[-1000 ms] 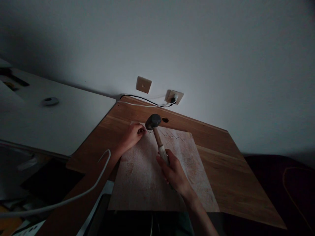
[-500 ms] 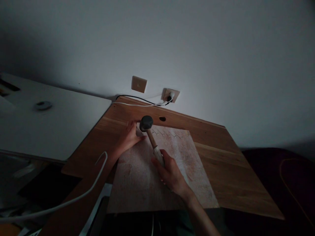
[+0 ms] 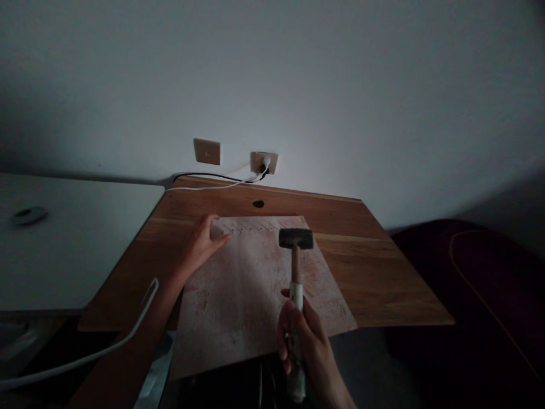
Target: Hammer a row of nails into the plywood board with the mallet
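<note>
My right hand (image 3: pixel 300 329) is wrapped around the pale grip of a hammer (image 3: pixel 296 238) with a dark, blocky head and a wooden shaft. The hammer is raised over the right part of a whitish wooden board (image 3: pixel 238 307), its head pointing away from me. A row of several small nails (image 3: pixel 242 230) stands up along the board's far side. At the board's far left corner rests my left hand (image 3: pixel 202 241), thumb and fingers apart around the leftmost nail, not visibly gripping it.
Under the board lies a brown wooden tabletop (image 3: pixel 374 284) with a cable hole (image 3: pixel 258 203). Cables run to a wall socket (image 3: pixel 264 163). To the left is a white table (image 3: pixel 85 244) bearing a round grey object (image 3: pixel 29 216). A white bent rod (image 3: pixel 128 341) crosses the lower left.
The hammer has moved from beside my left hand to the right and back towards me, now upright in view. My left hand stays at the board's corner. The view has shifted.
</note>
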Demonstrator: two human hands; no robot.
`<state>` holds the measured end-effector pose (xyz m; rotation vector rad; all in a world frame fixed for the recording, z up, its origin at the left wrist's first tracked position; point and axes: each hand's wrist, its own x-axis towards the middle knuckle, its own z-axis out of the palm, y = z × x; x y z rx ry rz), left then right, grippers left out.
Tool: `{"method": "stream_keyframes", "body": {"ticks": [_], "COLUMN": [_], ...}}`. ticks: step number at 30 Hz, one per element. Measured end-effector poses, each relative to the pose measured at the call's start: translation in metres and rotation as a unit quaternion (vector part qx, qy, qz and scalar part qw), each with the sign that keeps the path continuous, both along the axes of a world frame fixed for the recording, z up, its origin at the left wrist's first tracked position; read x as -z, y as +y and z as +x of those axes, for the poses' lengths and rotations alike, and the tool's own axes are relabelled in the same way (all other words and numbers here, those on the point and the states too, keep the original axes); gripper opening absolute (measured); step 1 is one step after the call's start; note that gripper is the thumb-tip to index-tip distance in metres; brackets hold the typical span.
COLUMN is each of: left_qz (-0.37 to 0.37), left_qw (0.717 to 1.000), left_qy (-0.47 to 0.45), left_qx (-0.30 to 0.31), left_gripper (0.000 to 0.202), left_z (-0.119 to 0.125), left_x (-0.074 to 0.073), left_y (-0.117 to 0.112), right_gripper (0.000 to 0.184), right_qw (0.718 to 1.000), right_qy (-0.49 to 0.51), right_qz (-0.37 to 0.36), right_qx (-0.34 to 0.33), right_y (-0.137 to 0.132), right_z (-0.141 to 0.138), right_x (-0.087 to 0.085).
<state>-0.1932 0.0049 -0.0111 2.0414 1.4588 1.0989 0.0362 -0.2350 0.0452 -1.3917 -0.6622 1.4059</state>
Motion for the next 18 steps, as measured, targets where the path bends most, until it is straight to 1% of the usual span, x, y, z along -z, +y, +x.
{"method": "stream_keyframes", "body": {"ticks": [2,3,5,9,10,11,12,14,15,16,18], "left_qz": [0.009,0.016,0.025,0.055,0.067,0.078,0.088,0.1,0.103,0.105,0.102], "left_qw": [1.0,1.0,0.999,0.996,0.995,0.993,0.992,0.99,0.989,0.989,0.989], "left_qy": [0.003,0.005,0.015,0.062,0.074,0.084,0.091,0.098,0.1,0.102,0.104], "left_qx": [-0.009,-0.013,-0.018,-0.03,-0.032,-0.032,-0.029,-0.021,-0.02,-0.021,-0.028], "left_gripper": [0.038,0.034,0.029,0.023,0.022,0.021,0.021,0.023,0.026,0.029,0.035], "left_z": [0.0,0.0,-0.001,-0.002,-0.001,-0.001,-0.001,-0.002,-0.004,-0.006,-0.011], "left_x": [-0.001,-0.001,-0.003,-0.009,-0.01,-0.012,-0.014,-0.016,-0.017,-0.018,-0.017], "left_y": [0.0,0.0,0.0,-0.001,-0.002,-0.003,-0.004,-0.01,-0.015,-0.022,-0.038], "right_gripper": [0.079,0.08,0.082,0.074,0.075,0.08,0.089,0.107,0.11,0.108,0.091], "right_qw": [0.998,0.997,0.995,0.996,0.996,0.996,0.996,0.997,0.996,0.992,0.974], "right_qy": [0.031,0.044,0.065,0.079,0.08,0.078,0.07,0.024,-0.015,-0.061,-0.166], "right_qz": [-0.013,-0.013,-0.006,0.036,0.046,0.052,0.057,0.066,0.074,0.087,0.123], "right_qx": [0.054,0.069,0.076,0.024,0.012,0.0,-0.009,-0.035,-0.05,-0.066,-0.091], "right_y": [-0.014,-0.017,-0.015,0.003,0.007,0.01,0.012,0.012,0.009,0.005,-0.005], "right_z": [0.007,0.011,0.014,0.009,0.006,0.003,0.0,-0.002,-0.001,0.001,0.012], "right_x": [0.007,0.011,0.017,0.022,0.023,0.024,0.024,0.023,0.022,0.02,0.015]}}
